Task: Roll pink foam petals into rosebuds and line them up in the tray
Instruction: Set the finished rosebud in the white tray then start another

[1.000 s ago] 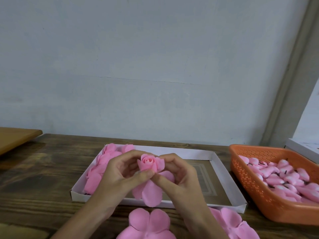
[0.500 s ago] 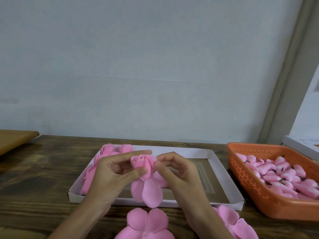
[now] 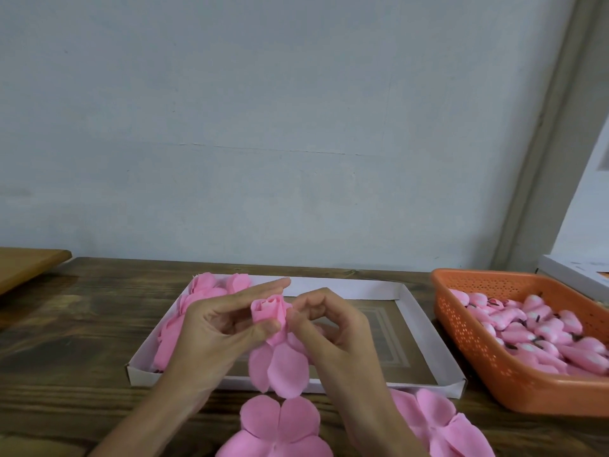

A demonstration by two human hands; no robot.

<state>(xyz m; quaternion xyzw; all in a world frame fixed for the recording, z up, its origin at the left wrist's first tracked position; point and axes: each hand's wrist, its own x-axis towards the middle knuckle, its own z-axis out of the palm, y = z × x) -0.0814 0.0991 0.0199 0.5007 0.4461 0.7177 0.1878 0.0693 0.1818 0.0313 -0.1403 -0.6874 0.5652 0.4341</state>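
Observation:
A half-rolled pink foam rosebud (image 3: pixel 267 311) is held above the white cardboard tray (image 3: pixel 425 334), with loose petals (image 3: pixel 280 369) hanging below it. My left hand (image 3: pixel 211 331) pinches the bud between thumb and fingers. My right hand (image 3: pixel 329 328) pinches its right side with thumb and forefinger. Several finished pink rosebuds (image 3: pixel 184 321) lie along the tray's left side, partly hidden by my left hand.
Flat pink petal cutouts lie on the wooden table near me, one (image 3: pixel 280 427) in the middle and a pile (image 3: pixel 438 423) to the right. An orange plastic basket (image 3: pixel 474 354) of pink buds stands at right. A wooden board (image 3: pixel 26 268) is at far left.
The bud has been turned and wrapped tighter, tilting left. The right hand's fingers shifted from under the bud to its right side. The view moved slightly.

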